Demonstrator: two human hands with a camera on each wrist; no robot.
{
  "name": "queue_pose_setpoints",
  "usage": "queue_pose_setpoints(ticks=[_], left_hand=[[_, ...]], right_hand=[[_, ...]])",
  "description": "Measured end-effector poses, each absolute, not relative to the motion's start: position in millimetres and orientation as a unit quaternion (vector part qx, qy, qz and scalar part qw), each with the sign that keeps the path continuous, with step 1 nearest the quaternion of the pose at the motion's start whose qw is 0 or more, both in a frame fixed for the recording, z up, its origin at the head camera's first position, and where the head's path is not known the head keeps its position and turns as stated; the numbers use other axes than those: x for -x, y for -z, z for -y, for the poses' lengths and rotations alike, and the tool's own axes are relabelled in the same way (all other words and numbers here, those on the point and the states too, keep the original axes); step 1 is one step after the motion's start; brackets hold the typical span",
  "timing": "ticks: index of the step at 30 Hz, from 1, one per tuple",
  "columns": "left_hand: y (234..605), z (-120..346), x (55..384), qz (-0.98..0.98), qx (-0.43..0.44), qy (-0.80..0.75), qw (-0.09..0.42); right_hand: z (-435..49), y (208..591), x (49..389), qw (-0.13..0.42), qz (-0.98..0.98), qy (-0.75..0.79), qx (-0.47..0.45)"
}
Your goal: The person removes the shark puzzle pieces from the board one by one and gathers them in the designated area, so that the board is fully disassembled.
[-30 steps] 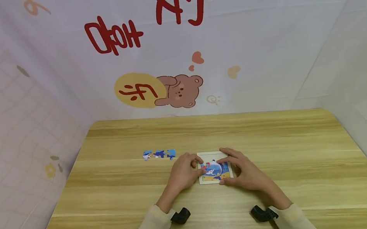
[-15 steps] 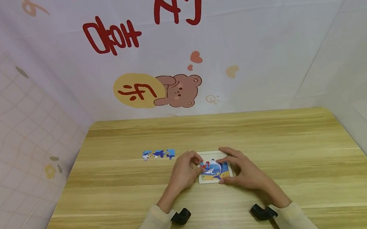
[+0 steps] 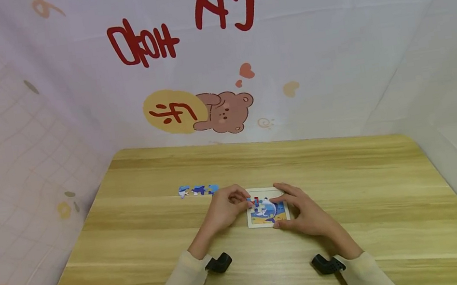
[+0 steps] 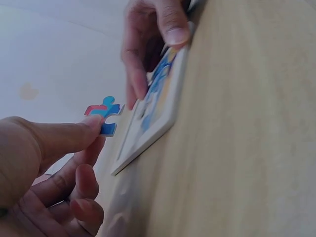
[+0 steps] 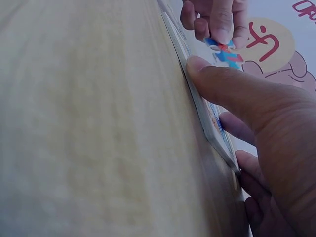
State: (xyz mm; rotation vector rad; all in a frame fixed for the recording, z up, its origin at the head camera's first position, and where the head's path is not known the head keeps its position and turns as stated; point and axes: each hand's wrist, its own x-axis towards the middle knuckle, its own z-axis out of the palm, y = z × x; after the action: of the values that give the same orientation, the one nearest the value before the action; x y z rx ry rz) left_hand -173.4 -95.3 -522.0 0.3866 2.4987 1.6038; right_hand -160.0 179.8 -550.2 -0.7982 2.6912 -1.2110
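Between thumb and index finger, my left hand (image 3: 225, 206) pinches a blue jigsaw piece (image 4: 109, 116) with red and light-blue patches. It holds the piece raised beside the left edge of a white-framed puzzle board (image 3: 262, 226). A partly assembled picture in blue, white and sandy yellow fills much of the board. My right hand (image 3: 308, 211) grips the board from the right, thumb at the near edge and fingers at the far edge and over the picture. In the right wrist view, the right thumb (image 5: 217, 79) lies along the board's rim.
Three loose jigsaw pieces (image 3: 198, 190) lie in a row on the wooden table (image 3: 348, 184), up and left of the board; the left hand is close to the rightmost one. Behind the table stands a white printed wall covering (image 3: 329, 50).
My left hand has drawn slightly up and left, lifting the jigsaw piece away from the picture area. The right hand keeps its grip on the board, and the loose pieces lie as before.
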Motion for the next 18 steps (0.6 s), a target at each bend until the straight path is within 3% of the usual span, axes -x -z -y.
queue_pose_setpoints(ticks=[18], left_hand=[[511,152,183,-0.815,-0.060,-0.574,0.052]], right_hand=[[-179,552,160,0.043,-0.882,0.393,0.256]])
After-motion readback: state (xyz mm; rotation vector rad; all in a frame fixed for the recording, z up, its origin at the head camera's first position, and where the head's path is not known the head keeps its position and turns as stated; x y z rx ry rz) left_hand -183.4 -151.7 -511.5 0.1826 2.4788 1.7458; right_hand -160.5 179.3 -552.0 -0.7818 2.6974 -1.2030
